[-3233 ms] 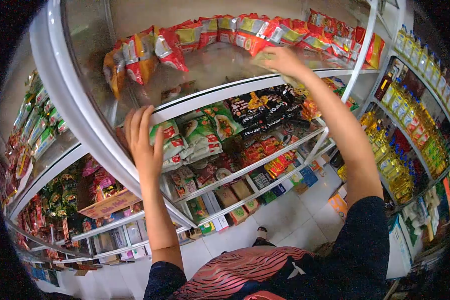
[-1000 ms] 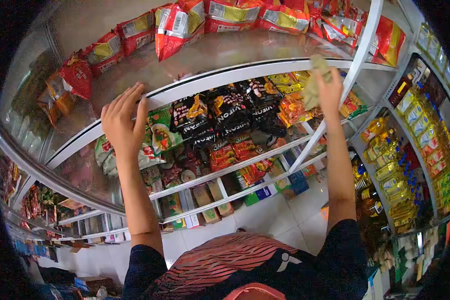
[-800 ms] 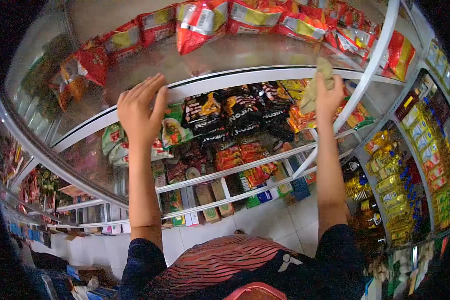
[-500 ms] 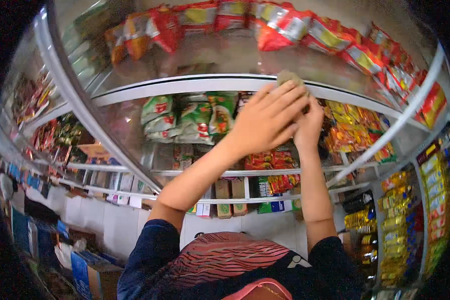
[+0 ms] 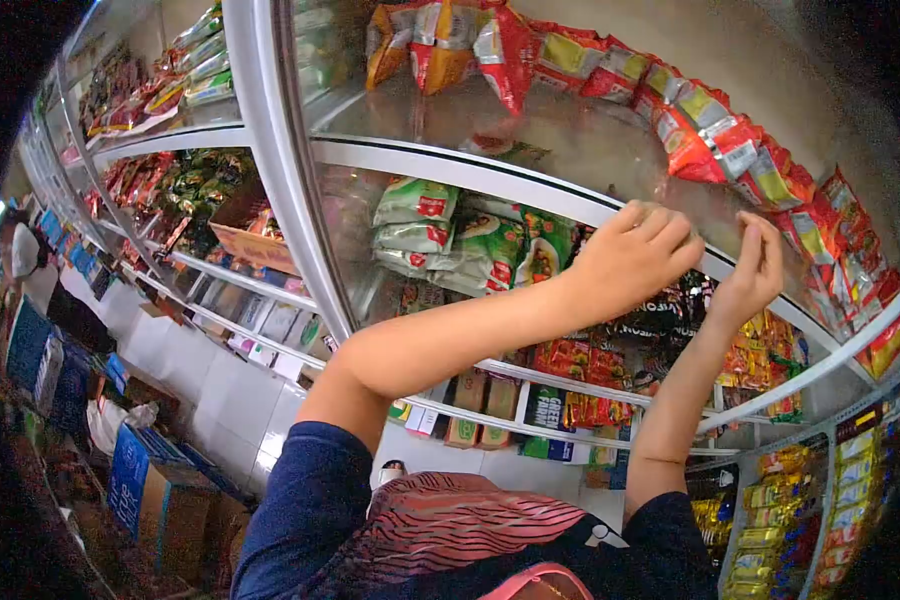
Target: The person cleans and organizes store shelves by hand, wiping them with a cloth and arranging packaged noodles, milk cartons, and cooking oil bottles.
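Note:
My left hand (image 5: 642, 258) is closed, its fingers curled, over the white front rail (image 5: 470, 170) of the upper shelf. What it holds, if anything, is hidden. To its right my right hand (image 5: 748, 278) points upward, thumb and fingers drawn together; anything between them is too small to make out. The hands are apart. Green and white packets (image 5: 490, 250) lie on the shelf below and left of my left hand. Dark packets (image 5: 660, 318) sit beneath the hands. Red and yellow snack bags (image 5: 705, 140) line the upper shelf behind them.
A slanted metal post (image 5: 288, 160) stands left of my left arm. Lower shelves hold red packets (image 5: 580, 365) and brown boxes (image 5: 498, 400). Bottles of yellow liquid (image 5: 760, 530) stand at right. Cardboard boxes (image 5: 175, 520) sit on the floor at lower left.
The view has turned left, so the shelves appear shifted right. My hands, together before around a greyish-green item, have separated. That item no longer shows clearly.

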A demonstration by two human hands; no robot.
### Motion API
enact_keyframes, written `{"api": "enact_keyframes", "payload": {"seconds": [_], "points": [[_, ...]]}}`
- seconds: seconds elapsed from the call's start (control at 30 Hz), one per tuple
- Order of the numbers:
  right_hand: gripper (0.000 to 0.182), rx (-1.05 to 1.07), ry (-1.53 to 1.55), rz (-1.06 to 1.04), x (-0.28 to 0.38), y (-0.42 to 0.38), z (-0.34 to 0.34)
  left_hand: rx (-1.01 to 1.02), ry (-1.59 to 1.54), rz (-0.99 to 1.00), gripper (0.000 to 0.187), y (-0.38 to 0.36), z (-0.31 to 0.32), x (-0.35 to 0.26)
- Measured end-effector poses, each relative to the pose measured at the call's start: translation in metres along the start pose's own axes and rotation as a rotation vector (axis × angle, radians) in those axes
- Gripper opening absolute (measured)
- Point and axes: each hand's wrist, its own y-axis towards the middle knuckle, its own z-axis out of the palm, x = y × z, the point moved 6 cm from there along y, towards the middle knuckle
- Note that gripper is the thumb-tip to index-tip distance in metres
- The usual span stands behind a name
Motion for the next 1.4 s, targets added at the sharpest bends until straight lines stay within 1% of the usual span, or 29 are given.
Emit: {"api": "enact_keyframes", "payload": {"seconds": [0.03,0.1,0.17,0.23,0.27,0.3,0.37,0.43,0.5,0.53,0.57,0.6,0.63,0.7,0.77,0.83,0.9,0.97,1.03,1.07,1.1,1.13,1.2,1.23,1.27,1.3,1.33,1.37,1.4], "points": [[0.014,0.005,0.004,0.003,-0.004,0.001,0.004,0.068,0.029,-0.033,0.025,-0.005,-0.002,0.007],[0.013,0.137,-0.082,0.132,-0.019,-0.001,0.018,0.107,0.03,-0.033,0.024,-0.012,-0.018,0.027],[0.012,0.154,-0.094,0.108,-0.025,-0.007,0.025,0.265,0.001,-0.092,0.024,-0.02,-0.037,0.055],[0.011,0.064,-0.224,0.093,-0.024,-0.015,0.024,0.205,0.017,-0.156,0.027,-0.031,-0.062,0.09],[0.011,0.032,-0.211,0.032,-0.021,-0.016,0.024,0.189,0.093,-0.179,0.023,-0.035,-0.076,0.105],[0.011,0.038,-0.212,0.044,-0.022,-0.017,0.025,0.176,0.167,-0.199,0.018,-0.039,-0.09,0.12],[0.01,0.0,-0.233,-0.016,-0.018,-0.017,0.024,0.306,0.318,-0.251,0.018,-0.046,-0.105,0.157],[0.009,0.012,-0.284,-0.046,-0.018,-0.018,0.024,0.357,0.61,-0.132,0.015,-0.039,-0.118,0.187],[0.009,-0.004,-0.315,-0.073,-0.014,-0.017,0.025,0.541,0.573,-0.269,0.014,-0.036,-0.119,0.226],[0.009,-0.02,-0.3,-0.046,-0.02,-0.018,0.023,0.544,0.577,-0.271,0.014,-0.04,-0.108,0.24],[0.009,-0.024,-0.292,-0.046,-0.022,-0.018,0.023,0.564,0.395,-0.324,0.014,-0.05,-0.091,0.254],[0.01,-0.034,-0.277,-0.037,-0.023,-0.019,0.023,0.579,0.213,-0.372,0.014,-0.052,-0.083,0.256],[0.01,-0.043,-0.264,-0.028,-0.024,-0.019,0.022,0.577,0.221,-0.369,0.014,-0.053,-0.082,0.258],[0.009,-0.045,-0.275,-0.024,-0.025,-0.019,0.021,0.672,0.279,-0.406,0.017,-0.056,-0.075,0.26],[0.01,-0.029,-0.273,-0.093,-0.019,-0.019,0.021,0.644,0.277,-0.463,0.015,-0.048,-0.089,0.235],[0.011,-0.011,-0.234,-0.057,-0.02,-0.021,0.019,0.475,0.025,-0.479,0.021,-0.044,-0.108,0.206],[0.012,0.006,-0.199,-0.023,-0.021,-0.027,0.014,0.365,-0.247,-0.692,0.028,-0.061,-0.131,0.175],[0.009,-0.138,-0.316,-0.444,0.004,-0.048,-0.003,0.367,-0.267,-0.75,0.034,-0.101,-0.142,0.14],[0.009,0.109,-0.281,-0.384,-0.022,-0.098,-0.015,0.458,-0.166,-0.707,0.038,-0.147,-0.124,0.11],[0.008,0.228,-0.266,-0.277,-0.033,-0.127,-0.012,0.513,-0.181,-0.778,0.038,-0.175,-0.108,0.111],[0.007,0.397,-0.174,-0.085,-0.055,-0.163,-0.007,0.569,-0.197,-0.855,0.038,-0.204,-0.09,0.111],[0.005,0.54,-0.242,-0.03,-0.064,-0.196,0.001,0.605,-0.153,-0.866,0.036,-0.228,-0.077,0.119],[0.01,0.797,-0.276,0.161,-0.096,-0.258,0.008,0.651,-0.117,-0.888,0.035,-0.286,-0.046,0.139],[0.011,0.827,-0.329,0.166,-0.115,-0.283,0.004,0.653,0.032,-0.808,0.032,-0.314,-0.031,0.151],[0.01,0.816,-0.4,0.244,-0.128,-0.301,0.003,0.652,0.181,-0.723,0.03,-0.338,-0.017,0.155],[0.011,0.804,-0.471,0.323,-0.137,-0.315,0.001,0.655,0.184,-0.722,0.03,-0.365,-0.002,0.151],[0.011,0.801,-0.47,0.325,-0.141,-0.326,0.002,0.496,0.16,-0.885,0.027,-0.391,0.007,0.153],[0.011,0.773,-0.56,0.33,-0.146,-0.332,0.001,0.328,0.131,-1.043,0.023,-0.404,0.009,0.152],[0.012,0.748,-0.65,0.333,-0.151,-0.334,-0.001,0.402,0.017,-1.132,0.021,-0.397,0.013,0.14]]}}
